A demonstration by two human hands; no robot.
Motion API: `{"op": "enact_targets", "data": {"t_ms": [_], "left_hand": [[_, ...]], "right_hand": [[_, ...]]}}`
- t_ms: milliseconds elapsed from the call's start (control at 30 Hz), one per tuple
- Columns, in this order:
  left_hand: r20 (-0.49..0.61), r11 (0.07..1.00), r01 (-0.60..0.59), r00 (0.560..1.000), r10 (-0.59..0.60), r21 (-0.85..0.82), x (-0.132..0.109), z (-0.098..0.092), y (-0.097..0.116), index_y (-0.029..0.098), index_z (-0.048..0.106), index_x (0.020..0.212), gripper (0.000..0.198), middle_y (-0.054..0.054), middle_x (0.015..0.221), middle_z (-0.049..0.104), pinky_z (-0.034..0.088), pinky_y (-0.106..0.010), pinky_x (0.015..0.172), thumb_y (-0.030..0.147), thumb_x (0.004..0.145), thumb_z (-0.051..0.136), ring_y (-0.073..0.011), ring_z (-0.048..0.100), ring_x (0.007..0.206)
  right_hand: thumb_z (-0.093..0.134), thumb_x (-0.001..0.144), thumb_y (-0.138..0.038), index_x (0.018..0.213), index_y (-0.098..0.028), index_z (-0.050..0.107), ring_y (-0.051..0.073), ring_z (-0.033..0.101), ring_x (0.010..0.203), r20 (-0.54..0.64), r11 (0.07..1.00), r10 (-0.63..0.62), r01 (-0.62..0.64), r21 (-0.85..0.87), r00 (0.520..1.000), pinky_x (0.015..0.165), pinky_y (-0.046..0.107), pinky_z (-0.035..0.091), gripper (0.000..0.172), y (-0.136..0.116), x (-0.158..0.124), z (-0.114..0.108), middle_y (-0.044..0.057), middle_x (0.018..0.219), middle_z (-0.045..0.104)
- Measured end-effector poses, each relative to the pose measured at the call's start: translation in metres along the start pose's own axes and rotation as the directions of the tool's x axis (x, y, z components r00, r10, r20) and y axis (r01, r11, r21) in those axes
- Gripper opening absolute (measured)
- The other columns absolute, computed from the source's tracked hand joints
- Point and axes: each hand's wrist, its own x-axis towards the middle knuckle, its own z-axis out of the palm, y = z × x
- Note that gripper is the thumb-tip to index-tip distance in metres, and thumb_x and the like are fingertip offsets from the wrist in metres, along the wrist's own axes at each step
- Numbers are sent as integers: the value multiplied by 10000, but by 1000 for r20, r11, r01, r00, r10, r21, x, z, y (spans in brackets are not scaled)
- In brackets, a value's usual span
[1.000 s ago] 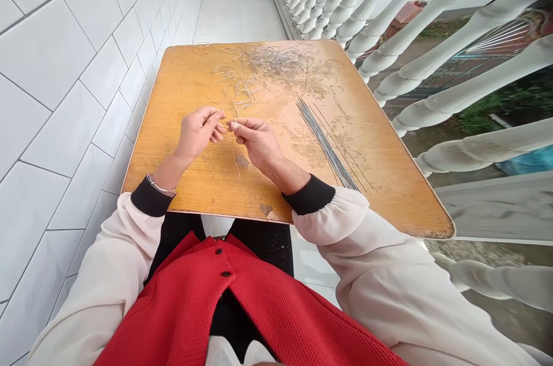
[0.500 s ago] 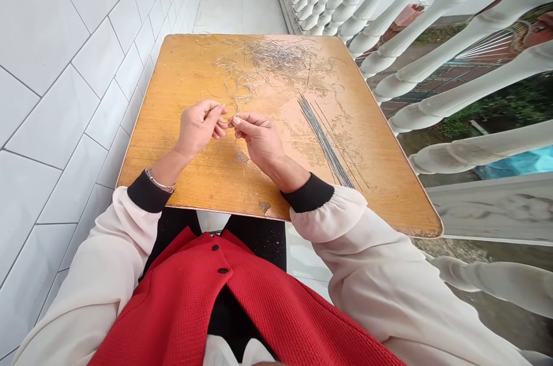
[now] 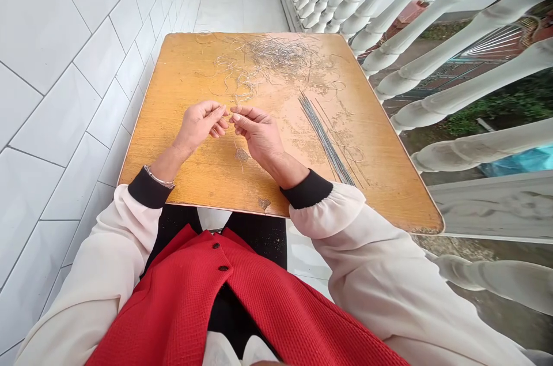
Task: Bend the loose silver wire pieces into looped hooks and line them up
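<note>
- Pinching a thin pale wire strand (image 3: 235,141) between both hands, over the middle of the orange-brown wooden worktop (image 3: 181,78).
- Left hand (image 3: 199,124): grip closed, thumb and forefinger tips pressed together on the strand's upper end, other fingers curled beneath.
- Right hand (image 3: 259,134): grip clamped on the same strand, thumb meeting forefinger. The fingertips of the two hands nearly touch.
- The strand hangs from the fingertips toward the person, down to a worn dark patch (image 3: 242,155) on the worktop. It is too fine to trace along its whole length.
- A loose tangle of silvery wire (image 3: 276,57) lies at the worktop's far side, well apart from the hands.
- A bundle of straight dark grey wires (image 3: 325,138) lies diagonally to the right of the right hand, near its wrist.
- A silver bracelet (image 3: 159,179) sits on the left wrist, against the black cuff.
- A white tiled wall (image 3: 64,66) runs along the left and a row of white balusters (image 3: 432,3) along the right.
- A red knitted garment (image 3: 242,308) fills the bottom of the view.
</note>
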Motion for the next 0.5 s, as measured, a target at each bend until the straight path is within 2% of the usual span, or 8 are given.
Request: {"op": "enact_targets", "data": {"t_ms": [267,500], "left_hand": [[11,999,29,1000,-29,-37,-1,1,4,142,624,817,300,34,631,668,440,-131,509,374,1008,618,-28,593,489],[25,997,22,999,-20,-69,-1,1,4,146,601,837,255,33,690,681,446,-136,528,291,1041,554,-26,611,531]], "right_hand": [[936,604,-538,745,-247,760,93,531,637,10,1000,-25,25,-17,1000,592,233,467,368,4,3,-2,-18,736,678],[863,766,-472,724,-227,688,97,571,673,2,996,-60,60,-69,998,654,239,507,304,1,2,-3,-15,745,655]]}}
